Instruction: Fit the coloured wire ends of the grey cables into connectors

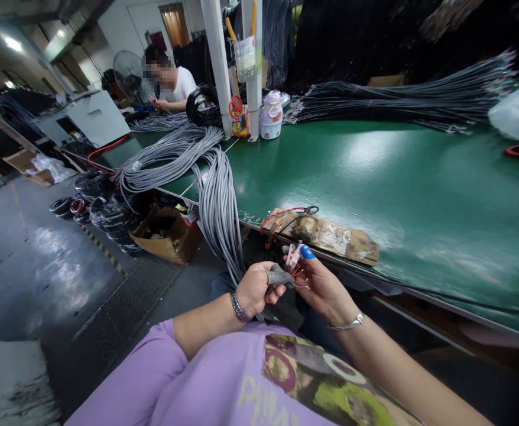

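My left hand is closed, with a worn grey cover on its thumb. It pinches a cable end whose thin red and pale wires fan out toward the right; the cable itself is mostly hidden by the fingers. My right hand wears a blue cover on one fingertip and is closed on a small pink clip-like tool just above the wires. Both hands are close together in front of the table edge. Beside my left hand, a thick bundle of grey cables hangs over that edge.
A taped cardboard strip with red and black leads lies along the edge of the green table. Black cables lie at the back. A lidded cup stands by the posts. A cardboard box sits below; a co-worker sits beyond.
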Motion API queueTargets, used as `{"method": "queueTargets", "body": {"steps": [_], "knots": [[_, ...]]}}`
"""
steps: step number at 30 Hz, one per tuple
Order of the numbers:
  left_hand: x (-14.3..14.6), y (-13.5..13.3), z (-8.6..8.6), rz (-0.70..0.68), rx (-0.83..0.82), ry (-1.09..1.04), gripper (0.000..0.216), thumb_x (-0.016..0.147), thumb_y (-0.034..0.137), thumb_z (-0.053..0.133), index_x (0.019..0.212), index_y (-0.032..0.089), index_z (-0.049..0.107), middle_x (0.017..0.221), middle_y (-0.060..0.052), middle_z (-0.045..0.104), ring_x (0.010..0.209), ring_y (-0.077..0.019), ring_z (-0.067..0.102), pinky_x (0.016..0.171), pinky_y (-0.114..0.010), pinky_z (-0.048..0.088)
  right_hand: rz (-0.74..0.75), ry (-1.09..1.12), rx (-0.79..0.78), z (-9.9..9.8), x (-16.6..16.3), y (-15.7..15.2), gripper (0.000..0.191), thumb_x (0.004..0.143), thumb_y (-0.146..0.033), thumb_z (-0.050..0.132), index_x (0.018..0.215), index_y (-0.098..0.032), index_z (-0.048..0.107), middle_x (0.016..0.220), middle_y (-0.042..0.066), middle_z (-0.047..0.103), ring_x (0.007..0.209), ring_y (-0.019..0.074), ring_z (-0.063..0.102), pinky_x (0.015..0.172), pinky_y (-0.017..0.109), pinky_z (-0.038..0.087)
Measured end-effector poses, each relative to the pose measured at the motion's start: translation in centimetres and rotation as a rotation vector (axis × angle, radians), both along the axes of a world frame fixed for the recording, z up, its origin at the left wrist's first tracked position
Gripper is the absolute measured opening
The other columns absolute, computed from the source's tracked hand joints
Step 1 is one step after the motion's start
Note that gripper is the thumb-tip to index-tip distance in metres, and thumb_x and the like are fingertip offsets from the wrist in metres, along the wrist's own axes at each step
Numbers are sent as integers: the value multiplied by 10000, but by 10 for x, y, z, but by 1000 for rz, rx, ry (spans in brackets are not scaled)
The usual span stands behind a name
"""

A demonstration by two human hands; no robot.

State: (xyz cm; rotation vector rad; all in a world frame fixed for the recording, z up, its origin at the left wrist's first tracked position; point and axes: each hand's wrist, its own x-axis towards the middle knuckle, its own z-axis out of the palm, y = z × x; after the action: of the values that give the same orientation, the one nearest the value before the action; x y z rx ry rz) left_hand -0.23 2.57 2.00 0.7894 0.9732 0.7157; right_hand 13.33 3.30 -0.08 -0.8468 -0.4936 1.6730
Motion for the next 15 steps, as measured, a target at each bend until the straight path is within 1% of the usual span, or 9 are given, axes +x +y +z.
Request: {"method": "queueTargets", "body": {"steps": [4,7,9,12,15], "knots": [[-6,-8,0,12,24,-9,370,577,423,737,646,165,481,437,37,518,276,-47,348,299,-181,180,72,62,-59,2,4,-3,409,723,-634,651,749,-226,652,713,19,651,565,136,539,535,261,464],[-10,-17,2,22,32,1,420,569,460,753,650,172,458,442,40,523,277,-51,364,304,-177,181,116,22,-70,5,7,-2,454,745,-675,588,777,-229,665,774,47,672,602,155,571,559,278,481],[-10,-22,3,46,44,1,434,568,476,753,657,174,454,451,40,530,281,-53,373,305,-177,183,121,-10,-56,7,9,-1,421,751,-646,606,781,-231,671,798,52,681,629,162,587,578,283,489],[-8,-25,3,109,83,-2,429,582,481,744,654,173,456,463,39,538,289,-51,379,308,-176,192,115,-42,-42,8,9,1,325,758,-556,661,772,-231,676,802,46,685,637,161,593,593,286,493],[-4,-23,2,159,110,-9,398,599,453,737,650,171,460,466,41,536,293,-50,387,311,-176,196,97,-26,-63,8,8,1,314,750,-540,678,766,-227,676,796,46,685,624,162,588,573,288,488]]}}
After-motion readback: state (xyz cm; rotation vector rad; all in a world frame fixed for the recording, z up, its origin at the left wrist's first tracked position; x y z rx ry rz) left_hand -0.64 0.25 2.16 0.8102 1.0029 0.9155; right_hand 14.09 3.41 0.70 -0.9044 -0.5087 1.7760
